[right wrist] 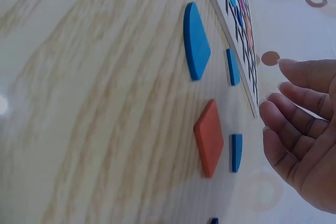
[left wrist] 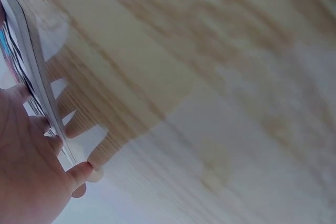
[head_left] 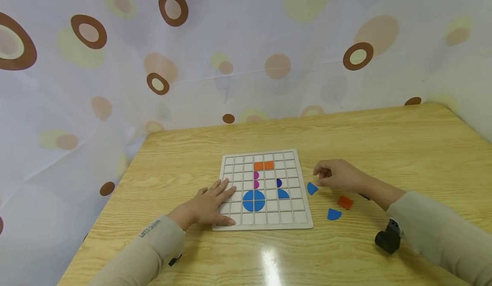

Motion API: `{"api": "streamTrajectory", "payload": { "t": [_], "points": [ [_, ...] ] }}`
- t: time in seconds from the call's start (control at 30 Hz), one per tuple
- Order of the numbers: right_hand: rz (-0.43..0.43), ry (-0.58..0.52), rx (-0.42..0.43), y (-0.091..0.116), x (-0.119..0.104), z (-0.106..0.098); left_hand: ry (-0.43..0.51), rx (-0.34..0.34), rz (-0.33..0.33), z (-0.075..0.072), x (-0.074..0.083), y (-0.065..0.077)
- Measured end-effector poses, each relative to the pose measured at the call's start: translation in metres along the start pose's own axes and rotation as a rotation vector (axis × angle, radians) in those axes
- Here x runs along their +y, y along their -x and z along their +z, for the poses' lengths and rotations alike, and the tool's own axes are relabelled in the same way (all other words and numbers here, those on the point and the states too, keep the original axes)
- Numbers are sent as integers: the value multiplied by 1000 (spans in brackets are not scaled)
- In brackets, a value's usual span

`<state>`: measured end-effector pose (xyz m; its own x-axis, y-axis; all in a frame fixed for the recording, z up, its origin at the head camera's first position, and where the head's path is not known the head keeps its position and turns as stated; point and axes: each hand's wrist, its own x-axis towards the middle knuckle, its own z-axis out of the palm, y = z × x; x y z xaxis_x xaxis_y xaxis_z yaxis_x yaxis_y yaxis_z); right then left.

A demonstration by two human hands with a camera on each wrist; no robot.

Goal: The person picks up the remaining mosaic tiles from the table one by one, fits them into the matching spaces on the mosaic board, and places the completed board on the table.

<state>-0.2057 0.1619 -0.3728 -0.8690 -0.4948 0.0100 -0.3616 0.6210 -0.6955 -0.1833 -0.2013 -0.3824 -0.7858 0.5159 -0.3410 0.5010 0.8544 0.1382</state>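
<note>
A white grid board (head_left: 265, 227) lies on the wooden table, with my left hand (head_left: 209, 203) resting spread along its left side. In its cells sit two orange pieces (head_left: 263, 165), two magenta half-rounds (head_left: 256, 180), several blue quarter-rounds forming a disc (head_left: 248, 195), a dark blue half-round (head_left: 279, 183) and a separate blue quarter-round (head_left: 283, 194). Just right of the board hovers my right hand (head_left: 340, 176), fingers loosely bent; the right wrist view shows nothing in it. Beneath its fingertips is a loose blue quarter-round (head_left: 312, 188).
Closer to me lie another loose blue quarter-round (head_left: 334, 214) and an orange-red tile (right wrist: 210, 140). A dark blue piece (head_left: 364, 196) is partly covered by my right wrist. A curtain with round spots (head_left: 246, 64) hangs behind the table's far edge.
</note>
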Motion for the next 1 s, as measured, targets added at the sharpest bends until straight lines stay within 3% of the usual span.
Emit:
{"api": "streamTrajectory", "payload": {
  "t": [0.23, 0.63, 1.0],
  "points": [
    [17, 48, 14, 6, 7, -8, 8, 2, 5, -2, 2, 1],
    [76, 26, 12, 14, 16, -18, -5, 15, 5, 0, 1, 0],
    [76, 56, 2, 18, 19, -22, -23, 23, 7, -1, 2, 0]
  ]
}}
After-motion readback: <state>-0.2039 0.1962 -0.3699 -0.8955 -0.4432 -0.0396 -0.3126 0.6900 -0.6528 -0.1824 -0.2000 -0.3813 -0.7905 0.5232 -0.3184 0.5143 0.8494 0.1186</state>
